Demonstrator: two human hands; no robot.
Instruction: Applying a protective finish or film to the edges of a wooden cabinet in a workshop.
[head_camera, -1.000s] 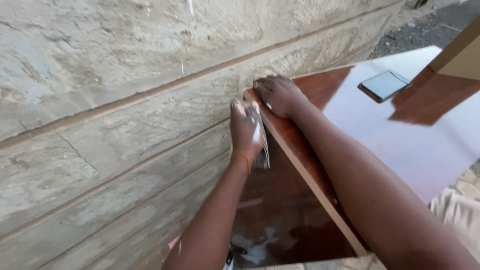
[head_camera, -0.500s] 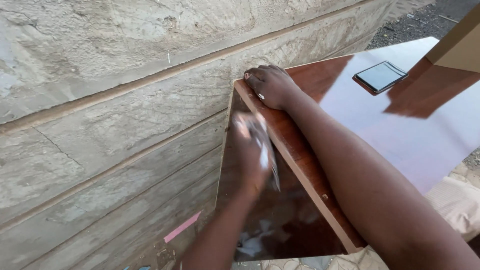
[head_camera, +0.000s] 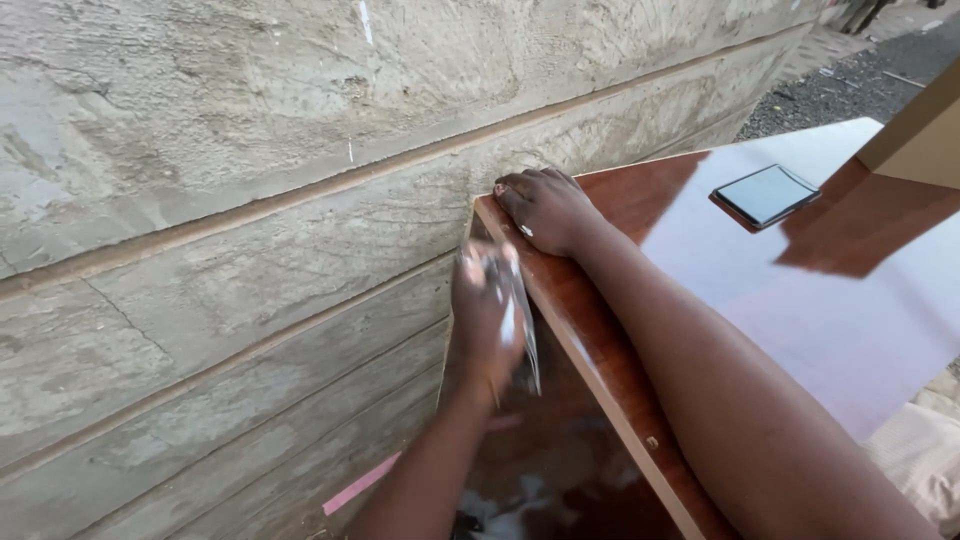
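Clamped in the left hand (head_camera: 488, 310) is a thin pale sheet (head_camera: 518, 325), blurred, pressed against the vertical side panel (head_camera: 560, 450) just below the top corner nearest the stone wall (head_camera: 250, 200). That corner of the glossy brown board (head_camera: 850, 300) is gripped by the right hand (head_camera: 548, 208). A phone (head_camera: 767, 193) lies near the board's far edge.

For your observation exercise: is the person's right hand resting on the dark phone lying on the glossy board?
No: the right hand grips the board's corner, while the phone lies apart, untouched.
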